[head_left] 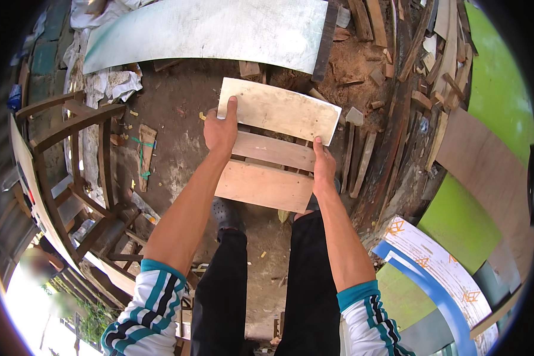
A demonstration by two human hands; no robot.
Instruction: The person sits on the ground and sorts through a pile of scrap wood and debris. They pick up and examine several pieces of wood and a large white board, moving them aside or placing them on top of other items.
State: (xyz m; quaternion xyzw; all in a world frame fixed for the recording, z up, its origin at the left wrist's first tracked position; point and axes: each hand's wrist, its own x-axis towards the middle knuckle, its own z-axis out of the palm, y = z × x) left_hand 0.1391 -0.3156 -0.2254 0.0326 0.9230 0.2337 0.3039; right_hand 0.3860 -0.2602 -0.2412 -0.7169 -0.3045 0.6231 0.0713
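Striped sleeves (143, 311): nearest the camera; white, teal and black; bare forearms (187, 207) were seen extended from them.
Left hand (218, 132): closed on the left end of the slatted piece; thumb (232, 108) was laid over the far board, fingers hidden.
Right hand (323, 166): closed at the right end; thumb was placed at the near right corner of the far board, fingers mostly hidden.
Slatted piece (273, 152): was held between both hands, in front of the legs, over the earthen floor (178, 172); whether its underside was touching the ground could not be told.
Boards: three were counted, set side by side with gaps; far board (282, 108) pale with white edges, middle board narrower, near board (264, 185) pinkish tan.
Left surroundings: a wooden chair frame (77, 129) was noted, with an offcut tied in green string (146, 154) lying nearer.
Right surroundings: scrap lumber (397, 142) was strewn along the ground; green panels (498, 71) were seen beyond.
Risk, grip: a tilt or drop was judged possible if either thumb were slackened, the hold being confined to the ends.
Risk, feet: a knock to the grey shoe (226, 215), close by the near board, was judged possible from such a drop.
Risk, joints: loosened boards were judged possible if the hands were twisted unevenly; the fastenings' soundness could not be told.
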